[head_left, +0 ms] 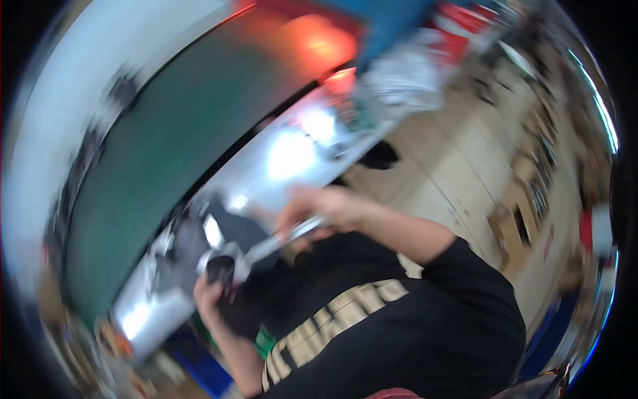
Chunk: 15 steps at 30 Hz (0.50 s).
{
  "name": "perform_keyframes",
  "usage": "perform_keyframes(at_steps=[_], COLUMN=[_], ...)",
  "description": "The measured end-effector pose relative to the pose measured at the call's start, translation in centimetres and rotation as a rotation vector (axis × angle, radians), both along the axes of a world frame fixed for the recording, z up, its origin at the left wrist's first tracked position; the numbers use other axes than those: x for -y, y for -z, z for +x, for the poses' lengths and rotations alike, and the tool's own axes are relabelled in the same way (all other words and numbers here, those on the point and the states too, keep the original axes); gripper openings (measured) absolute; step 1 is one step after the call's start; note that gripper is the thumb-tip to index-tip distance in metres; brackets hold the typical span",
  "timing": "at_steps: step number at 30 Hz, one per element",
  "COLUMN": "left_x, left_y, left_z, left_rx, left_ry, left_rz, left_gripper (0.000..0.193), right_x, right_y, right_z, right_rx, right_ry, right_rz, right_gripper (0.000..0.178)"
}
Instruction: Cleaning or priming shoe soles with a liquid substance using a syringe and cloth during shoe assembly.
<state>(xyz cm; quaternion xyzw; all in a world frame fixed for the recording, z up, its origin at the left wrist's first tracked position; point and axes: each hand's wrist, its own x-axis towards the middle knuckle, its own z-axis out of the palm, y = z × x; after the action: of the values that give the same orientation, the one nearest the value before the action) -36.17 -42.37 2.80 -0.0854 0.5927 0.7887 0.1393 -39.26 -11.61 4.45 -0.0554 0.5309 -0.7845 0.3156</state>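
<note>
My left hand (209,300) is closed around a dark, round-topped object (220,268), too blurred to name. My right hand (327,207) grips a long silver-grey tool (304,228). The tool slants down to the left, and its far end comes close to the dark object; whether they touch cannot be made out. Behind both hands, dark grey cloth-like material (244,229) lies on a shiny metal worktable (282,159). Pale strips or pieces show on that material near my left hand.
A green surface (153,126) stretches beyond the table. White plastic bags (405,76) lie at the table's far right end. An orange glow (319,43) shows at the back. On the right, cardboard boxes (512,233) stand on the tiled floor (445,159).
</note>
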Motion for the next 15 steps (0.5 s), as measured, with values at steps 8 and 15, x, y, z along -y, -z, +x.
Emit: perform_keyframes(at_steps=[8,15], left_x=[1.1,-0.2], left_y=[1.5,2.0], left_z=[-1.7,-2.1], left_rx=[-0.061,-0.086], left_ry=[0.259,-0.150], left_rz=[0.000,0.281], left_gripper=[0.054,0.061], right_x=[-1.0,-1.5], right_y=[-0.9,2.1], right_z=[2.3,1.9], right_rx=[-0.112,-0.100], right_ry=[-0.032,-0.012], right_rz=[0.026,-0.180], right_gripper=[0.064,0.030])
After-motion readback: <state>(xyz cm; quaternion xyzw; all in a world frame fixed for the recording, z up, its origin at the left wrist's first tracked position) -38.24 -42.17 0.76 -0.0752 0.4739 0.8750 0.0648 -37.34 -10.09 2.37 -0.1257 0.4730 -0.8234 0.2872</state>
